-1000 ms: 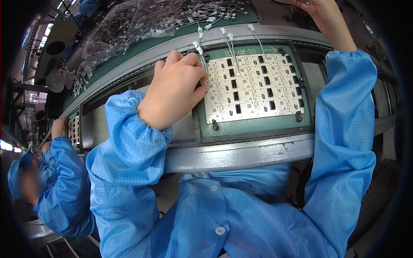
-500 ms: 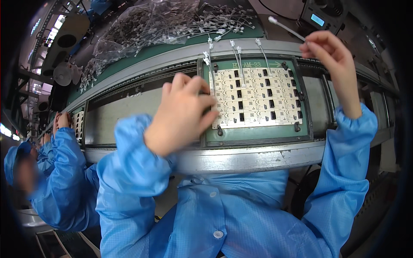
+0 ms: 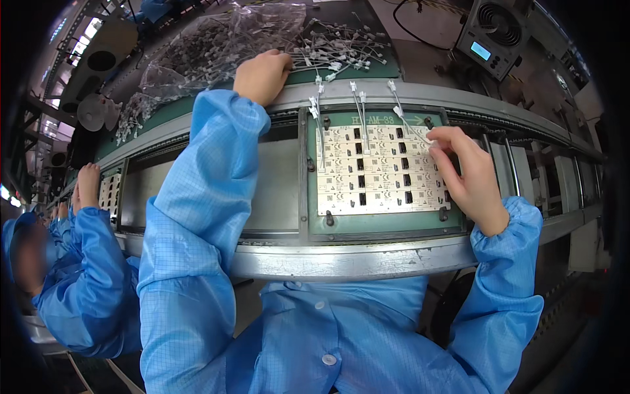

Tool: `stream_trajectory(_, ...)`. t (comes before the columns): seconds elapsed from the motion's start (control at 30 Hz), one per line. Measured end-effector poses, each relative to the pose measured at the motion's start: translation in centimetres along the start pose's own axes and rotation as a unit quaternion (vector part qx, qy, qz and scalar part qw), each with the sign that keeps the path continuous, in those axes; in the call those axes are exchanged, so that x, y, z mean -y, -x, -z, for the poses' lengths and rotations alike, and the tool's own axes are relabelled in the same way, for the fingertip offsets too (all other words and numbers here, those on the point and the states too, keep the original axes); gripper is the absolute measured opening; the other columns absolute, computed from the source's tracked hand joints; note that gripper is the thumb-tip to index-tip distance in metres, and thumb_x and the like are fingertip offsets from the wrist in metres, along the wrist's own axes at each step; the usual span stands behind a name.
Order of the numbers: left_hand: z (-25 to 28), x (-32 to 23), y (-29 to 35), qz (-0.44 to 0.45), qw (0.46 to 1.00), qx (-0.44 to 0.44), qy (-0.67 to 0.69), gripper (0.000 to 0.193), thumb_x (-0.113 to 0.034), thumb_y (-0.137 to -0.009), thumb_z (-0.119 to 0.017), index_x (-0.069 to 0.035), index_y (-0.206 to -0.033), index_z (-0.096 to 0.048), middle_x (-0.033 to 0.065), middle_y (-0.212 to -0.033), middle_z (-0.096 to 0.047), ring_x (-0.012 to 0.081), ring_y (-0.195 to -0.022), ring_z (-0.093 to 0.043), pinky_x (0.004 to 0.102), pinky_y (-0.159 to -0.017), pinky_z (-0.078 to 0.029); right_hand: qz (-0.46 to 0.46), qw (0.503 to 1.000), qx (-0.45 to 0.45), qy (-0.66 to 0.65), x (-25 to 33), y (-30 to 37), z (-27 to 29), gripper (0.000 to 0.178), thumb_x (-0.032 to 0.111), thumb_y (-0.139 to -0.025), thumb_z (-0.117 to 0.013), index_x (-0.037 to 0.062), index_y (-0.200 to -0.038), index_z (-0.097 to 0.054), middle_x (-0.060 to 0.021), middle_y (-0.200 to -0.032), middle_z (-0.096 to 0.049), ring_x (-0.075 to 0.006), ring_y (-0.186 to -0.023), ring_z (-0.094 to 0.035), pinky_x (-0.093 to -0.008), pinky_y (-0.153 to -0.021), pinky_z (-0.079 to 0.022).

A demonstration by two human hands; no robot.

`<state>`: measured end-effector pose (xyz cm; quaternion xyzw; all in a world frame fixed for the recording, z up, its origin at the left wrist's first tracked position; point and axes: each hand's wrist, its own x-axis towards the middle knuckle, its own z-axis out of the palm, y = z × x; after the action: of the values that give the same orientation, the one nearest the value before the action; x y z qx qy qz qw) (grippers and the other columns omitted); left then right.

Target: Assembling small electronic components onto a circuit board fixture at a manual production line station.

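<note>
My right hand (image 3: 469, 174) is closed in a pinch at the upper right of the panel of white circuit boards (image 3: 384, 180). Between its fingertips is the lower end of a short cable (image 3: 413, 130) whose white connector points up and left. My left hand (image 3: 264, 77) reaches to the near edge of the cable pile (image 3: 341, 49), fingers curled together; what lies under the fingertips is hidden. Several other cables with white connectors, such as the cable at the middle (image 3: 363, 118), lie across the upper boards. The panel sits in a green fixture (image 3: 387, 224).
Metal rails (image 3: 354, 261) run along both sides of the fixture. Clear plastic bags (image 3: 262, 26) lie with the pile on a green surface. A grey device with a fan and lit display (image 3: 492, 39) stands at back right. On the left, a co-worker in blue (image 3: 85, 282) works at the line.
My left hand has moved from the boards up to the cable pile. My right hand has come down and left, bringing its cable onto the upper right boards.
</note>
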<state>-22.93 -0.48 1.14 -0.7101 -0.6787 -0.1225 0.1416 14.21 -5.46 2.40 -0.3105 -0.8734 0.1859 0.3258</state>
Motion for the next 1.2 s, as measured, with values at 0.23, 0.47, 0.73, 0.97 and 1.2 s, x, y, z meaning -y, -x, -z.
stream_trajectory(0.23,-0.8,1.4,-0.2,-0.048,0.997,-0.056,0.000,0.011,-0.019,-0.088,-0.059,-0.012,-0.093,-0.066,0.0049,-0.098,-0.070,0.0298,-0.093,-0.067,0.0439,-0.077,-0.051,0.006,0.994,0.039,0.100,0.0,-0.3,-0.3,0.007,0.000,-0.087,-0.065,0.0008,-0.094,-0.064,-0.0079,-0.086,-0.064,-0.0195,-0.082,-0.062,-0.0308,-0.075,-0.047)
stream_trajectory(0.47,3.2,0.4,2.4,-0.001,0.960,-0.055,0.274,0.021,-0.020,-0.086,-0.070,-0.007,-0.101,-0.063,0.0093,-0.087,-0.069,0.0247,-0.083,-0.066,0.0353,-0.073,-0.052,0.007,0.985,-0.170,0.035,0.5,-1.7,2.0,0.006,0.003,-0.094,-0.062,-0.0003,-0.099,-0.063,-0.0048,-0.093,-0.062,-0.0113,-0.086,-0.058,-0.0238,-0.081,-0.045)
stream_trajectory(0.73,5.6,-2.2,5.9,0.006,0.896,-0.103,0.432,0.016,-0.015,-0.087,-0.074,-0.003,-0.096,-0.070,0.0039,-0.085,-0.071,0.0115,-0.079,-0.064,0.0260,-0.074,-0.051,0.063,0.990,0.039,0.123,-1.8,-2.1,-1.8,0.007,0.005,-0.083,-0.069,0.0048,-0.086,-0.062,-0.0028,-0.080,-0.058,-0.0188,-0.077,-0.054,-0.0320,-0.081,-0.036)
stream_trajectory(0.97,9.0,-5.5,9.9,0.031,0.879,-0.106,0.463,0.014,-0.011,-0.085,-0.075,-0.002,-0.094,-0.069,0.0037,-0.081,-0.070,0.0097,-0.075,-0.064,0.0236,-0.066,-0.049,0.018,0.992,0.065,0.110,-1.2,-2.4,-1.6,0.005,0.008,-0.081,-0.072,0.0057,-0.082,-0.068,-0.0005,-0.074,-0.058,-0.0161,-0.074,-0.053,-0.0317,-0.081,-0.034)
stream_trajectory(1.2,9.6,-6.0,11.9,0.038,0.816,-0.016,0.577,0.014,-0.005,-0.092,-0.066,0.002,-0.104,-0.064,0.0078,-0.099,-0.070,0.0146,-0.096,-0.067,0.0274,-0.085,-0.052,-0.002,0.990,0.064,0.124,-1.0,-2.1,-1.8,0.005,0.008,-0.081,-0.072,0.0061,-0.084,-0.069,-0.0001,-0.075,-0.059,-0.0160,-0.075,-0.053,-0.0318,-0.081,-0.034)
